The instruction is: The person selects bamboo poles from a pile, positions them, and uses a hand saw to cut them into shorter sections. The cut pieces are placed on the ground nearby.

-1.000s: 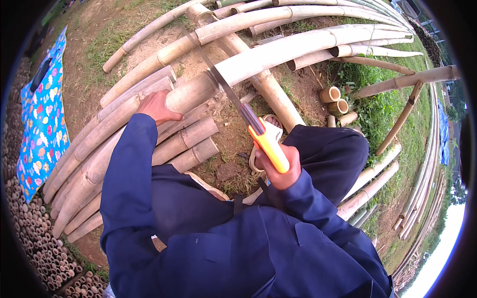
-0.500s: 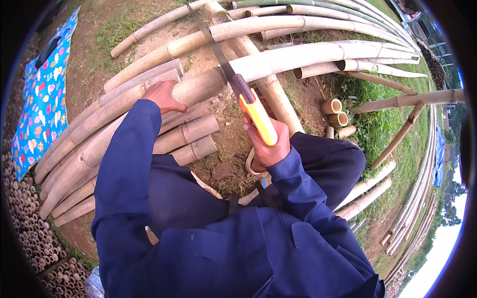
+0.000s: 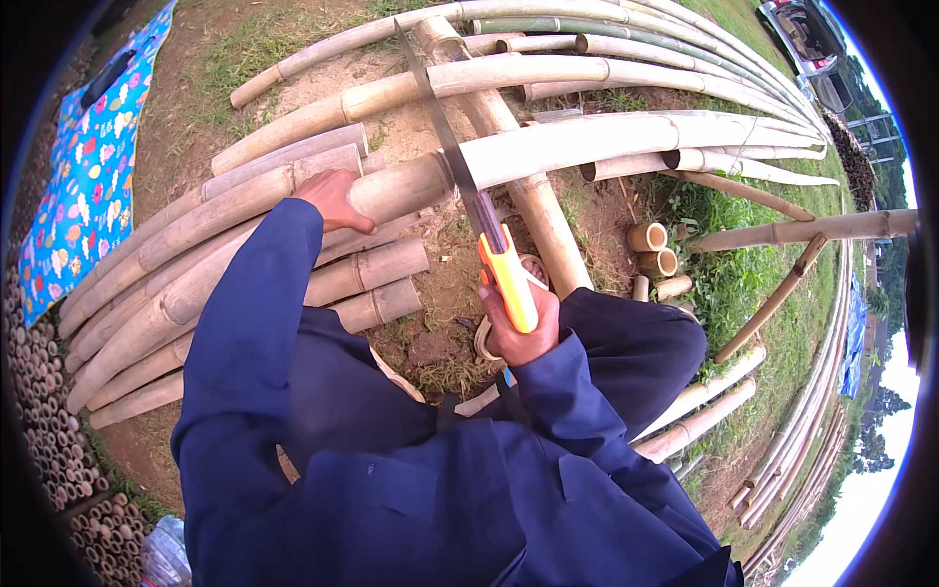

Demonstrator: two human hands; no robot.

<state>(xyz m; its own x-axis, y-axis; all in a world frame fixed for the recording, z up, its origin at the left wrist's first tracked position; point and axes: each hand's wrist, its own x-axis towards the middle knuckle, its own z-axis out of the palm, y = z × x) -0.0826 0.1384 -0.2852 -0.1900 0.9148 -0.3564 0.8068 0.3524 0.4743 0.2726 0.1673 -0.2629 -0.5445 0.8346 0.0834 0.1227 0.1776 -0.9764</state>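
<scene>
My right hand (image 3: 528,333) is closed round the orange-yellow handle of a handsaw (image 3: 511,284). Its long dark blade slants up and away, set against a thick bamboo pole (image 3: 406,189) where a darker, brownish section meets a pale stretch. Left of the blade, my left hand (image 3: 335,199) grips that pole from above, thumb toward me and the fingers partly hidden behind it. A bamboo crosspiece (image 3: 540,217) runs beneath the pole just right of the blade.
Cut bamboo lengths (image 3: 367,272) lie between my left arm and knee. Long poles (image 3: 685,68) stretch away to the right. Short bamboo pieces (image 3: 648,237) stand near my right knee. A patterned blue sheet (image 3: 93,186) and stacked bamboo rings (image 3: 49,430) are at the left.
The saw has been drawn back toward me, its handle and my right hand now lower. My left hand keeps its place on the pole. The view has shifted slightly.
</scene>
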